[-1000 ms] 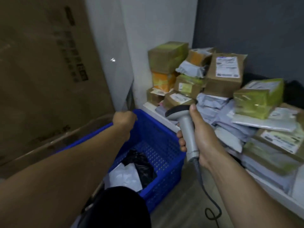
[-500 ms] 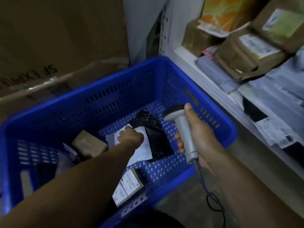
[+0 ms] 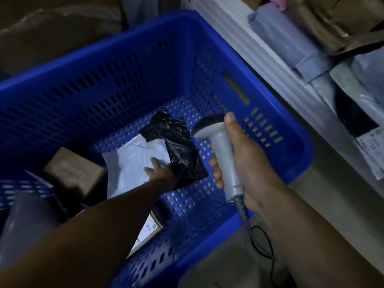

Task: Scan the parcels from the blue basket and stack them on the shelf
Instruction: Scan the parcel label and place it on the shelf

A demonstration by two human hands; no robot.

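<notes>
Bearing grey parcels (image 3: pixel 291 38) already, the shelf (image 3: pixel 259 59) stands just beside the blue basket (image 3: pixel 104 90), which holds several more: a brown box (image 3: pixel 72 169), a white parcel (image 3: pixel 133 163), a black bag (image 3: pixel 176 146). Much work remains, I judge. The right hand (image 3: pixel 247 163) clasps the scanner (image 3: pixel 220 154); the left hand (image 3: pixel 160 169) touches the white parcel, but its grasp I cannot tell.

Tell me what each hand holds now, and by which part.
The right hand grips the grey plastic barcode scanner by its handle. The left hand touches the white plastic mailer bag in the blue plastic basket; a grip cannot be told.
</notes>
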